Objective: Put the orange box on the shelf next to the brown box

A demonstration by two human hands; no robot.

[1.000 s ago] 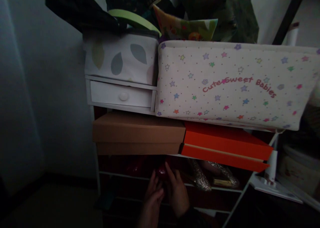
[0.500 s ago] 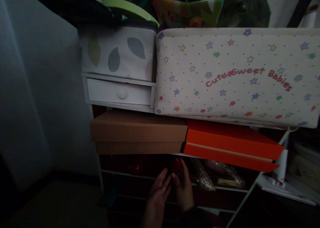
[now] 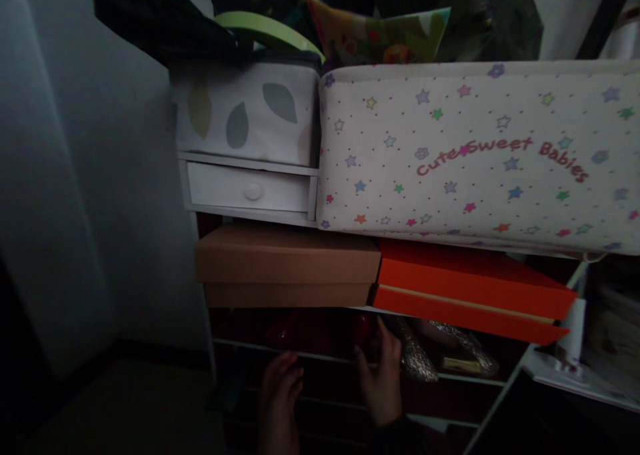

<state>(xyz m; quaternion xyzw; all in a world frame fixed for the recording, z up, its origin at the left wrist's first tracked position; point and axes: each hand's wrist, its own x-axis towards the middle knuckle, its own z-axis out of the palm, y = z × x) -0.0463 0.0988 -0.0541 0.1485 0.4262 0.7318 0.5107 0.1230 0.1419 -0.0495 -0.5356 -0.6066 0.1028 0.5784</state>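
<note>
red shoe point(image 3: 362, 326) on the shelf point(image 3: 320, 357) meets the right hand point(image 3: 383, 383); too dark to tell if its fingers grip. left hand point(image 3: 277, 402) hangs nearby, fingers released.

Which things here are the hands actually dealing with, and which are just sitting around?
In hand: right hand at the dark red shoe on the rack shelf; left hand lower down, empty.

Lying about: glitter shoes, brown box, orange box, star-print bin, white drawer, leaf-print bin.
</note>
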